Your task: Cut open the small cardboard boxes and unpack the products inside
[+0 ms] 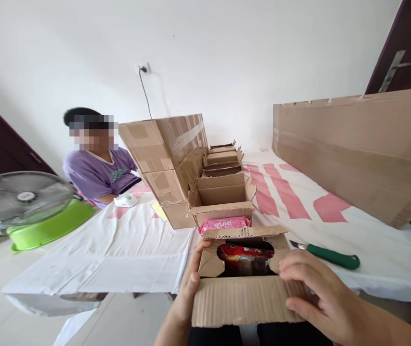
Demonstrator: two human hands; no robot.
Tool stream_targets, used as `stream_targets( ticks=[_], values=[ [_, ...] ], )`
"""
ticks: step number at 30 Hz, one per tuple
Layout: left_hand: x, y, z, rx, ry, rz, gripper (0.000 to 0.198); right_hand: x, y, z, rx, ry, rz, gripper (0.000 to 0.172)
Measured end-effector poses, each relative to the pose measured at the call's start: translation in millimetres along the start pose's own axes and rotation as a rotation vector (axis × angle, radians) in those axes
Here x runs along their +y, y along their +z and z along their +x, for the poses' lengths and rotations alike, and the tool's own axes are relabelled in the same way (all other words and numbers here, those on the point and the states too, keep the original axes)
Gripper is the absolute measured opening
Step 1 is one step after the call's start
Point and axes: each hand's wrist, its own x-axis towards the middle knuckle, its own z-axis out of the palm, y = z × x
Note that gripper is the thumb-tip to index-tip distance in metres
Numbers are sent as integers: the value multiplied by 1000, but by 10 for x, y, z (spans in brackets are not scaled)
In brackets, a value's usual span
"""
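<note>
I hold a small brown cardboard box [243,300] at the near edge of the table, its flaps partly folded over. Through the gap in the flaps a red packet [244,253] shows inside. My left hand [191,278] grips the box's left side, thumb on the left flap. My right hand [317,293] lies curled over the right flap and the front corner, pressing it down. A pink packet [223,224] rests just behind the box.
Several open cardboard boxes [222,194] stand in a row behind, beside a large taped carton [169,158]. A long flat carton [356,144] leans at the right. A green-handled knife [330,256] lies on the white cloth [119,250]. A person in purple [99,173] sits at the left near a fan [20,199].
</note>
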Motion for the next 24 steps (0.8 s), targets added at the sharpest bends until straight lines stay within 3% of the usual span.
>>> stream_targets(
  ticks=[3,6,8,11,15,20,24],
  values=[
    [26,-63,-18,-40,-24,-19,81,34,19,110,-119,-23,-150,45],
    [-14,-119,-39,-65,-47,14,79,16,-2,225,-218,-67,-261,54],
    [-61,-149,-49,-69,-39,37,75,-3,-30,276,-179,-128,-325,51],
    [-125,-178,-59,-61,-30,54,74,2,-84,290,16,-193,-397,36],
    [-166,-193,-64,-58,-37,54,76,68,-168,224,181,-68,-524,14],
    [-85,-143,-54,-41,-66,35,78,84,-185,156,109,15,-489,27],
    [26,-69,-41,-17,-56,38,78,104,-79,146,12,-9,-482,53]
  ],
)
